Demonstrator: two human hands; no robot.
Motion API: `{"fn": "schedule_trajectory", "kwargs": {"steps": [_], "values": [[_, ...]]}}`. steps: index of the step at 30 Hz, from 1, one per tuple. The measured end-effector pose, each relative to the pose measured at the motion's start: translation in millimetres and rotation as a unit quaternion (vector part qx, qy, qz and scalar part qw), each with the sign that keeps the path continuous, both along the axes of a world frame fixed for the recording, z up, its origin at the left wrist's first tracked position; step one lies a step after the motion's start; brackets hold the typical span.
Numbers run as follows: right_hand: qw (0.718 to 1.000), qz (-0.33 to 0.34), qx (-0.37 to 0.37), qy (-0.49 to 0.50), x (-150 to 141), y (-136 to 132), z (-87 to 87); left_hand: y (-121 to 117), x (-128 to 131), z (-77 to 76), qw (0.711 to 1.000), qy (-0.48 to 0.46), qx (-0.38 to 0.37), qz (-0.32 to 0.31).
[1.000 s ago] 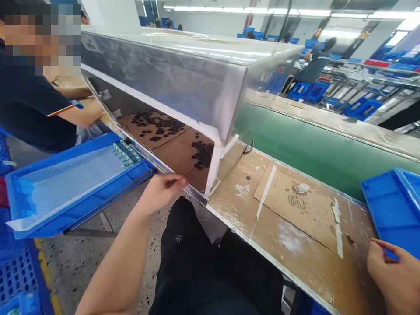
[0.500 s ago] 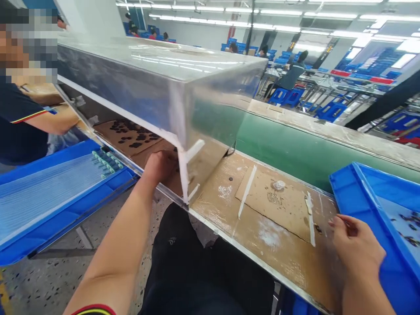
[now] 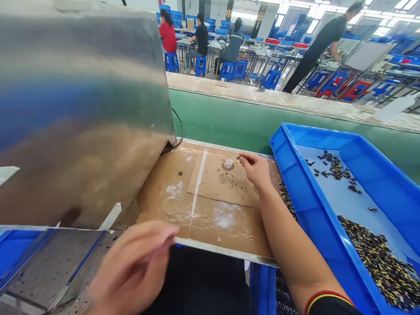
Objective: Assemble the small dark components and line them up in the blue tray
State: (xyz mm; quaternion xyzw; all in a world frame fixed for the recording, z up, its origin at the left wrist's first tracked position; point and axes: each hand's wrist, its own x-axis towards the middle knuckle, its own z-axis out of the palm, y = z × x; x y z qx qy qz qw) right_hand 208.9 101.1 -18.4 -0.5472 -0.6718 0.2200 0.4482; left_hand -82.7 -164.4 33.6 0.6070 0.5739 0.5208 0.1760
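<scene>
My desk [image 3: 223, 250] is covered in brown cardboard. On the loose cardboard sheet [image 3: 223, 188] lie a small clear plastic piece [image 3: 229, 163] and scattered dark specks [image 3: 236, 186], with a white tape strip [image 3: 198, 181] along its left side and a blue plastic tray [image 3: 288, 175] just to its right.

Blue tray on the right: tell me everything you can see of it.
The bright blue plastic tray is shallow and rectangular, with raised walls, a flat rim and a pale blue floor. A dense heap of small dark parts with gold-coloured ends fills its near corner, and a looser scatter of similar parts lies toward the far end. It sits to the right of the cardboard-covered workbench. The person's right forearm passes along its left wall; contact cannot be confirmed.
</scene>
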Motion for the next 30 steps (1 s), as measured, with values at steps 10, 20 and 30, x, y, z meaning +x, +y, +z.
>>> {"fn": "schedule_trajectory", "kwargs": {"steps": [10,20,30], "values": [[0.991,0.077,0.087,-0.072,-16,15,-21.4,201,73,-46.0,0.917,-0.381,-0.100,-0.061],[0.988,0.104,0.058,-0.096,-17,18,-16.6,205,70,-78.9,0.892,-0.406,-0.185,-0.075],[0.998,0.001,0.039,0.049,-22,-2,-7.0,200,70,-80.1,0.861,-0.462,-0.188,-0.101]]}}
